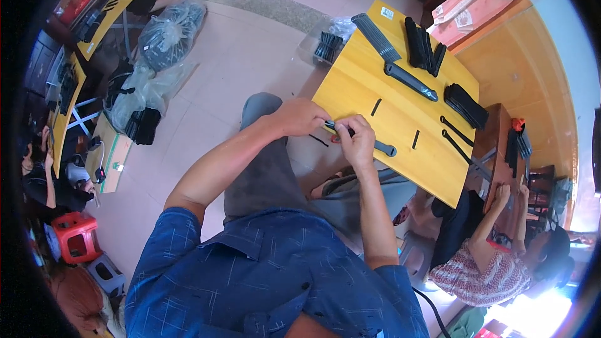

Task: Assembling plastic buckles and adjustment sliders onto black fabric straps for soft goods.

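At the near left edge of the yellow tabletop, my left hand [305, 117] and my right hand [358, 141] are close together, fingers closed on a narrow dark strap [329, 124] between them. My fingers hide most of it. A grey strap end [385, 149] with a rounded, holed tip lies just right of my right hand; I cannot tell whether it belongs to the same strap. Beyond my hands lie a short black strip [375, 107] and another black strip [416, 139]. Farther off are a flat dark grey piece [411, 82] and a fanned row of grey straps [377, 37].
The yellow tabletop [350, 91] also bears black bundles [422, 47], a black stack [466, 106] and two loop-ended straps [456, 139]. A clear bin [320, 47] stands beyond its left edge. A co-worker [485, 263] sits at right; others work at far left near plastic bags [170, 37].
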Action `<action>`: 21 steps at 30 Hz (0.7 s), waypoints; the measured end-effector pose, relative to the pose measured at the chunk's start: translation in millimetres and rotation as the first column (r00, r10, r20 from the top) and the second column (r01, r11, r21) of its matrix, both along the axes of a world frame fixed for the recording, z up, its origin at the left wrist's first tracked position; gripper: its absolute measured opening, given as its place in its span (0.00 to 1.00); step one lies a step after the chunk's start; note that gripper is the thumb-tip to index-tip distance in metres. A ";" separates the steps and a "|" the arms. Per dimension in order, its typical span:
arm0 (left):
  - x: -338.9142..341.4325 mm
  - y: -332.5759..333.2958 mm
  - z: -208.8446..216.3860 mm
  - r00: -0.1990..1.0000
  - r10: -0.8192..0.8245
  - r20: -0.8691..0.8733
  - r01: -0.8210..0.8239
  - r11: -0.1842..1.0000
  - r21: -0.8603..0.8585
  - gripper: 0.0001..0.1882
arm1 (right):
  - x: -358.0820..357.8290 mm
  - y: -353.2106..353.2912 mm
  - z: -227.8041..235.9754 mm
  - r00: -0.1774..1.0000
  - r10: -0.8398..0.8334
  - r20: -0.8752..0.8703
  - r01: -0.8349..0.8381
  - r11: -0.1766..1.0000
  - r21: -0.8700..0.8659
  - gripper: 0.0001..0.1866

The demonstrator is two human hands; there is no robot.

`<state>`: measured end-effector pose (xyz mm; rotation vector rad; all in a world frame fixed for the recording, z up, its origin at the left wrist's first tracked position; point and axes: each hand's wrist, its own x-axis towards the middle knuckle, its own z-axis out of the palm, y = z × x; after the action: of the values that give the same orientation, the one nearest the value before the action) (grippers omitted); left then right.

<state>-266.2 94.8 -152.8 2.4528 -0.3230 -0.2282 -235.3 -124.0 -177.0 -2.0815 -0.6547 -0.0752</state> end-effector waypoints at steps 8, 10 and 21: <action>-0.9 5.6 3.8 0.998 -0.026 0.053 0.027 0.999 -0.031 0.16 | 4.4 -1.9 4.2 0.999 0.035 -0.028 -0.035 0.999 0.010 0.04; -3.2 6.2 4.5 0.999 -0.012 0.032 0.012 1.000 0.008 0.16 | 5.1 -3.0 2.8 0.999 0.042 -0.022 -0.042 0.999 0.012 0.04; 0.4 4.5 3.4 0.998 -0.001 0.055 0.005 0.998 -0.063 0.15 | 4.1 -3.7 -0.3 0.998 0.045 -0.037 -0.042 0.997 0.058 0.08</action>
<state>-265.8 99.3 -149.4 2.3998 -0.3527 -0.1494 -231.1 -127.7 -177.3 -2.0081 -0.6668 -0.0287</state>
